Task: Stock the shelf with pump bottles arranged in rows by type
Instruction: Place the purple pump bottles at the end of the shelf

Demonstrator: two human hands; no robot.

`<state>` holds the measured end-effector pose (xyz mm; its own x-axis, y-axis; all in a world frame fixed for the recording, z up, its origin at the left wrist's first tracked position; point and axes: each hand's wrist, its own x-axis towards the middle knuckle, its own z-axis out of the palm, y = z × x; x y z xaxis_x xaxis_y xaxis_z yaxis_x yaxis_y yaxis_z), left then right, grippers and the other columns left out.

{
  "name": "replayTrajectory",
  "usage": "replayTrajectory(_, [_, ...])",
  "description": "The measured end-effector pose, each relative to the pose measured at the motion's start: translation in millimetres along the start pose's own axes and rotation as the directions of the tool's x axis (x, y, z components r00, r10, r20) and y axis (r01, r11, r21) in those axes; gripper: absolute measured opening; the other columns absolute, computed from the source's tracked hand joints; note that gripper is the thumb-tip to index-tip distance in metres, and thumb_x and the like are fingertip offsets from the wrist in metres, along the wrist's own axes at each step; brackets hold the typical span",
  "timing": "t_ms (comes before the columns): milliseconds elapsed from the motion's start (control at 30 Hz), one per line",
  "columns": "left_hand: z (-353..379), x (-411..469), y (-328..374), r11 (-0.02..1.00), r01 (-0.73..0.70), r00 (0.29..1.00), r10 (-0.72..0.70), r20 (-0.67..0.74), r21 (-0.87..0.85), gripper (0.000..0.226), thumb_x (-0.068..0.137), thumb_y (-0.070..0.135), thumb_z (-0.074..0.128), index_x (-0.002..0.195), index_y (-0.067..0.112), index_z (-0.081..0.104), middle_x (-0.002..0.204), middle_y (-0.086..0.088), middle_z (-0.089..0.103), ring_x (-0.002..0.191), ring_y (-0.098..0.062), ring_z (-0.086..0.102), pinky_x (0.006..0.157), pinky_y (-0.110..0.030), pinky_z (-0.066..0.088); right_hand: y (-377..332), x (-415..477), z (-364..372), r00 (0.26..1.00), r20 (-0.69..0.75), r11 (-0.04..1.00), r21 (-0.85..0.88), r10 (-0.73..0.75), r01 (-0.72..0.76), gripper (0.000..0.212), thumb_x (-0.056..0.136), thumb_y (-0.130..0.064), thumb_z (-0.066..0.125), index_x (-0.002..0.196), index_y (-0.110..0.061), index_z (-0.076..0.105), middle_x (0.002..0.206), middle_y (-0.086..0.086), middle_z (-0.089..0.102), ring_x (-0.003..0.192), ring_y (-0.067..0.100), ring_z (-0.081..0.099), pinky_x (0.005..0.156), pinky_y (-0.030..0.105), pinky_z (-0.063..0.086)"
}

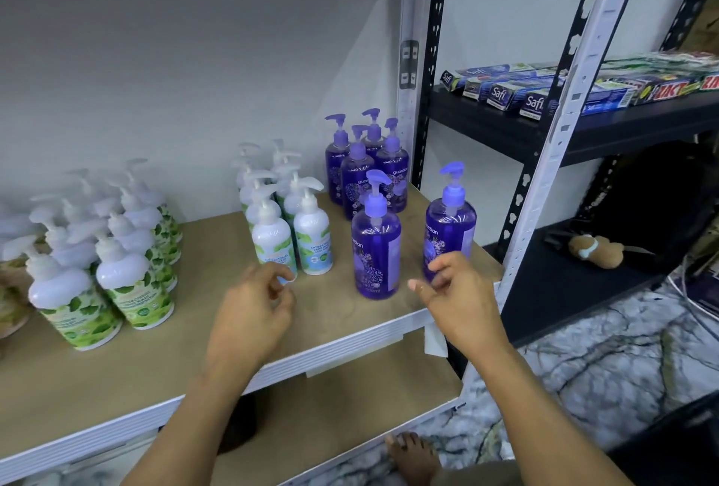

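Tan board shelf (218, 252) looks mostly stocked. White pump bottles with green leaf labels (116, 248) stand in rows at the left edge, white pump bottles with blue-green labels (290, 221) mid-shelf. Four purple translucent pump bottles (365, 170) are packed at the back right corner. Two front purple bottles (375, 248) stand apart near the front right edge and probably still need closing up. Left hand (253, 306) and right hand (457, 299) hover there, fingers loosely curled and holding nothing. Can't tell whether the right one touches a bottle.

Empty left hand (253, 306), right hand (461, 302) hover near purple bottles (376, 252)
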<state>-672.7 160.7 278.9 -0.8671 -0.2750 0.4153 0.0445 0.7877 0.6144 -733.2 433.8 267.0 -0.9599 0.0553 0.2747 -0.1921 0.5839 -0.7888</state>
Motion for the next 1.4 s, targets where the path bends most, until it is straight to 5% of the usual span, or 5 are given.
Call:
replayTrajectory(100, [-16.8,4.0,-24.7,0.991,0.124,0.992,-0.124,0.007,0.053,0.026,0.084,0.012,0.064,0.108,0.022,0.069,0.093,0.006,0.063,0.085,-0.008,0.062,0.074,-0.024,0.041,-8.0,-2.6,16.4,0.995,0.095,0.999,0.042,-0.029,0.025,0.068,0.077,-0.031,0.085,0.134,-0.021,0.051,0.105,-0.007,0.062,0.091,0.012,0.063,0.088,0.036,0.055])
replayTrajectory(233, [-22.7,16.1,-52.4,0.974,0.149,0.973,-0.175,0.148,0.169,0.048,0.09,0.019,0.067,0.138,0.016,0.057,0.14,-0.009,0.055,0.125,-0.03,0.054,0.102,-0.034,0.04,-18.0,10.2,36.7,0.988,0.152,0.994,0.106,-0.023,0.007,0.102,0.072,-0.025,0.089,0.153,-0.023,0.028,0.142,-0.002,0.052,0.126,0.016,0.055,0.106,0.041,0.048])
replayTrajectory(533, [-6.4,44.6,-89.3,0.955,0.077,0.944,-0.163,0.288,0.286,0.074,0.088,0.063,0.04,0.151,0.023,0.042,0.16,-0.004,0.036,0.149,-0.025,0.028,0.123,-0.043,0.02,-20.1,33.3,59.8,0.979,0.203,0.986,0.16,0.0,-0.034,0.068,0.077,-0.018,0.085,0.133,-0.024,0.047,0.114,-0.013,0.063,0.105,0.008,0.06,0.089,0.022,0.046])
replayTrajectory(800, [3.7,57.9,-105.2,0.936,0.028,0.938,-0.147,0.315,0.351,0.056,0.102,0.052,0.04,0.154,0.032,0.035,0.165,0.0,0.025,0.154,-0.021,0.014,0.125,-0.045,0.011,-12.1,69.2,67.6,0.982,0.189,0.98,0.192,0.009,-0.046,0.065,0.08,-0.015,0.081,0.133,-0.026,0.045,0.121,-0.01,0.064,0.112,0.012,0.062,0.102,0.035,0.049])
replayTrajectory(1400, [8.7,56.7,-106.9,0.931,0.037,0.953,-0.143,0.268,0.363,0.054,0.102,0.051,0.039,0.153,0.032,0.037,0.164,0.002,0.029,0.154,-0.02,0.016,0.125,-0.045,0.011,-13.0,56.3,44.1,0.991,0.134,0.995,0.102,-0.026,0.012,0.103,0.074,-0.025,0.088,0.155,-0.019,0.026,0.129,-0.01,0.054,0.118,0.009,0.054,0.106,0.033,0.045])
